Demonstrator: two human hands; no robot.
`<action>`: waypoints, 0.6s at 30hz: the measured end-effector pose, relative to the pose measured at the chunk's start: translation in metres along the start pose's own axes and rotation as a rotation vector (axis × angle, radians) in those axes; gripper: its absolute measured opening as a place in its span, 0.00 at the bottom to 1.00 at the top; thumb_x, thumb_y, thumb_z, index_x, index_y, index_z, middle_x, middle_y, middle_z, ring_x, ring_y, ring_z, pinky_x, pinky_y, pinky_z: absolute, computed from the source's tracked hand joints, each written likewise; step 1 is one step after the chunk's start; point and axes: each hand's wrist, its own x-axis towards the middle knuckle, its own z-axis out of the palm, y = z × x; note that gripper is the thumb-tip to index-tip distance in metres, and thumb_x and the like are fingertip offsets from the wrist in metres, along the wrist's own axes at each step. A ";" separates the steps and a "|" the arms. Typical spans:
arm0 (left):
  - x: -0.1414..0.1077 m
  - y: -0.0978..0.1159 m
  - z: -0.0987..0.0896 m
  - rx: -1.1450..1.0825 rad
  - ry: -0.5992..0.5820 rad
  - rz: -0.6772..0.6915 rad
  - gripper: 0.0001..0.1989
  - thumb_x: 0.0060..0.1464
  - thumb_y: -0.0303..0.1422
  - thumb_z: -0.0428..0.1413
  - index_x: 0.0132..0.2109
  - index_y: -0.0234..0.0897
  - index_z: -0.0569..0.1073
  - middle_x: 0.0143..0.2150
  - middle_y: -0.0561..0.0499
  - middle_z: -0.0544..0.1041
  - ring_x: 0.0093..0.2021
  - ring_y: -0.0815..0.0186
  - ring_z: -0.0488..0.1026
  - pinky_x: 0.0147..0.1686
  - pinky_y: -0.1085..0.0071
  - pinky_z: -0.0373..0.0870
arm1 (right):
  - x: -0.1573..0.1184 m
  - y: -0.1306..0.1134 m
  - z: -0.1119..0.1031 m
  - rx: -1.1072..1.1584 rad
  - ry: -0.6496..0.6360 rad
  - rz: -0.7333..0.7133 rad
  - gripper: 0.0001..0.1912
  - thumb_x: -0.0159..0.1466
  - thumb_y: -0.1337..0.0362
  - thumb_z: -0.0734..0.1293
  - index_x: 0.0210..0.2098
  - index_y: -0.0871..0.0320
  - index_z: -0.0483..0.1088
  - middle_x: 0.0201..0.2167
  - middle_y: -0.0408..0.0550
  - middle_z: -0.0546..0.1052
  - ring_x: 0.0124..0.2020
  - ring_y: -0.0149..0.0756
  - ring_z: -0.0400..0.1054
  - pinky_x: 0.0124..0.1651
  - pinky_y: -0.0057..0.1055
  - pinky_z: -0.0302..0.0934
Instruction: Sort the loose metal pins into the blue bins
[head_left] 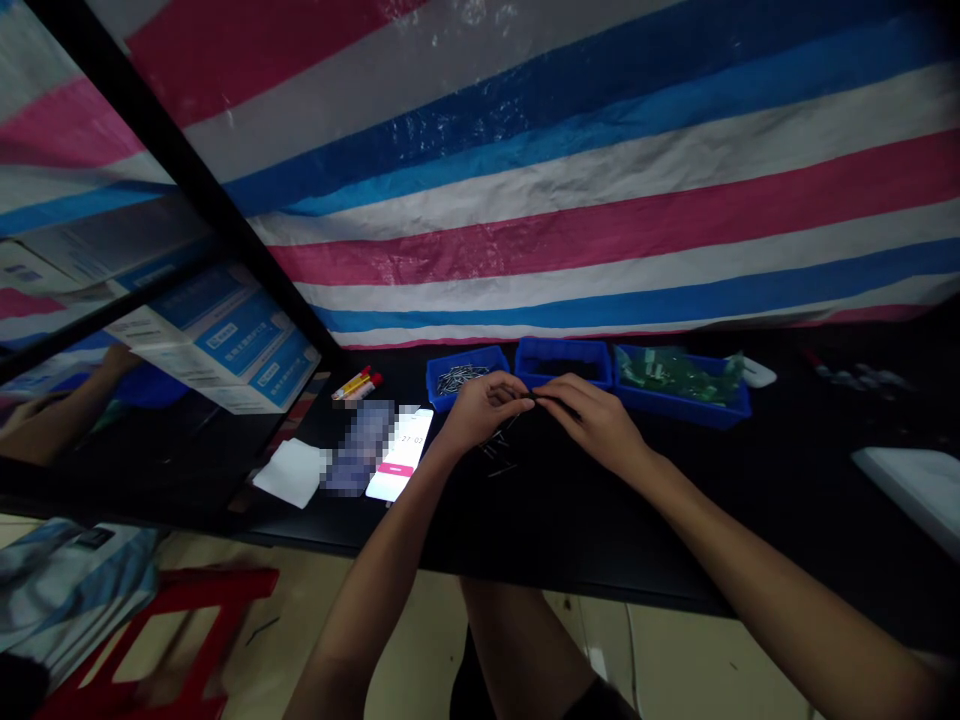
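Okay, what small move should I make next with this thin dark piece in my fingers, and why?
Probably lower the thin dark piece held between your left hand and right hand into the middle blue bin, I'd judge: it sits directly ahead of your hands, and the bins on either side hold metal pins and green boards. Its own contents are too dark to make out.

Head-worn camera looks forward and down at left hand (480,412) and right hand (592,422)

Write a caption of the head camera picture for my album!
Left hand and right hand pinch a thin black piece over a black table near blue trays.
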 end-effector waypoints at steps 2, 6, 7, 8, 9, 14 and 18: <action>0.000 0.001 -0.001 0.082 0.024 0.035 0.12 0.51 0.37 0.64 0.41 0.35 0.77 0.33 0.52 0.78 0.29 0.72 0.72 0.30 0.77 0.67 | 0.000 0.001 0.000 -0.013 -0.008 0.019 0.14 0.71 0.62 0.58 0.49 0.56 0.72 0.44 0.53 0.76 0.46 0.40 0.72 0.51 0.38 0.67; -0.002 0.004 -0.001 0.227 0.073 0.155 0.11 0.53 0.34 0.64 0.44 0.37 0.78 0.35 0.52 0.78 0.29 0.72 0.71 0.31 0.76 0.67 | 0.000 0.002 0.000 -0.022 -0.025 0.043 0.14 0.71 0.61 0.58 0.49 0.55 0.72 0.44 0.53 0.77 0.46 0.40 0.72 0.51 0.39 0.67; -0.002 0.005 -0.001 0.273 0.079 0.190 0.11 0.54 0.34 0.63 0.44 0.38 0.78 0.36 0.51 0.78 0.29 0.72 0.70 0.32 0.75 0.68 | 0.000 0.003 0.000 -0.025 -0.025 0.041 0.14 0.71 0.61 0.58 0.49 0.55 0.72 0.43 0.53 0.77 0.46 0.40 0.72 0.50 0.39 0.68; -0.002 0.006 -0.001 0.324 0.084 0.225 0.09 0.55 0.34 0.62 0.44 0.38 0.78 0.36 0.51 0.78 0.30 0.72 0.70 0.33 0.74 0.68 | 0.000 0.003 0.000 -0.029 -0.026 0.038 0.14 0.71 0.62 0.58 0.49 0.55 0.72 0.43 0.53 0.77 0.46 0.40 0.72 0.50 0.39 0.68; -0.003 0.007 -0.001 0.374 0.086 0.260 0.08 0.56 0.33 0.61 0.44 0.38 0.78 0.37 0.51 0.78 0.30 0.71 0.71 0.34 0.74 0.68 | 0.000 0.003 0.000 -0.035 -0.028 0.033 0.14 0.71 0.62 0.58 0.49 0.55 0.72 0.43 0.53 0.77 0.45 0.40 0.72 0.50 0.39 0.68; -0.004 0.007 0.000 0.504 0.068 0.420 0.07 0.61 0.31 0.57 0.44 0.38 0.77 0.40 0.49 0.78 0.40 0.67 0.74 0.43 0.70 0.70 | -0.001 0.005 0.001 -0.073 -0.051 0.001 0.14 0.71 0.63 0.57 0.50 0.56 0.72 0.43 0.53 0.76 0.45 0.39 0.71 0.51 0.38 0.67; -0.004 0.006 0.000 0.525 0.064 0.462 0.07 0.63 0.33 0.55 0.44 0.37 0.76 0.41 0.48 0.78 0.42 0.66 0.74 0.46 0.69 0.70 | -0.001 0.006 0.001 -0.080 -0.048 -0.009 0.14 0.71 0.63 0.57 0.49 0.57 0.72 0.42 0.53 0.76 0.45 0.39 0.71 0.50 0.38 0.67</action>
